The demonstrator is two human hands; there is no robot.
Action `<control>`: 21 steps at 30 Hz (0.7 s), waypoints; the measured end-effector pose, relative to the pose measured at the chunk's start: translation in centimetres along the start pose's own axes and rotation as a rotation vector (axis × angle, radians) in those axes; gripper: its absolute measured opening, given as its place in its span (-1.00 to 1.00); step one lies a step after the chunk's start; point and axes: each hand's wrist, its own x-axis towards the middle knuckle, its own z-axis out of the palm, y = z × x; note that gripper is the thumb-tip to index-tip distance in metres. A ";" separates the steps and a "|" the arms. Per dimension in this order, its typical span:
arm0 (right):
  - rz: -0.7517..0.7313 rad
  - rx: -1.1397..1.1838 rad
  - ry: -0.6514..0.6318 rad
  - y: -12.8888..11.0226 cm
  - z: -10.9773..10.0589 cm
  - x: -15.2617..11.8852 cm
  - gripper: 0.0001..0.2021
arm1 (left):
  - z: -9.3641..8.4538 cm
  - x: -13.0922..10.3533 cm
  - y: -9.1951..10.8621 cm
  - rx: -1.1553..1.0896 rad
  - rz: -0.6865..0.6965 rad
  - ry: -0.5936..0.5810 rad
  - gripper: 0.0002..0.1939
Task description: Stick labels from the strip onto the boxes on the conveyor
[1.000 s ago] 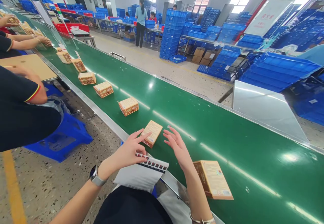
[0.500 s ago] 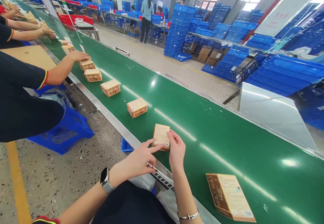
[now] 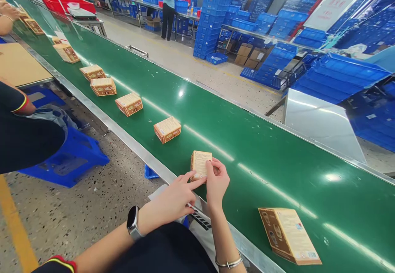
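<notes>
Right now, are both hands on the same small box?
Yes: the left hand and right hand both touch the small box on the green belt.

black smartwatch [image 3: 132,223], silver bracelet [image 3: 228,262], dark sleeve [image 3: 58,264]

A factory packing hall: a long green conveyor belt [image 3: 247,141] carries small cartons [image 3: 167,129], with stacked blue crates [image 3: 212,22] and seated line workers [image 3: 27,137] around.

That little box [image 3: 200,165] under your fingers is matt printed cardboard, same as the bigger carton [image 3: 288,235]. The green belt [image 3: 277,174] looks like smooth glossy plastic, throwing glare. Its edge rail [image 3: 123,135] is brushed metal, and the floor [image 3: 61,215] is speckled polished stone.
</notes>
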 end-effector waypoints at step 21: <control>-0.234 -0.370 -0.390 -4.8 -9.1 0.3 -0.70 | -1.9 0.9 1.4 -0.466 -0.194 0.078 -0.96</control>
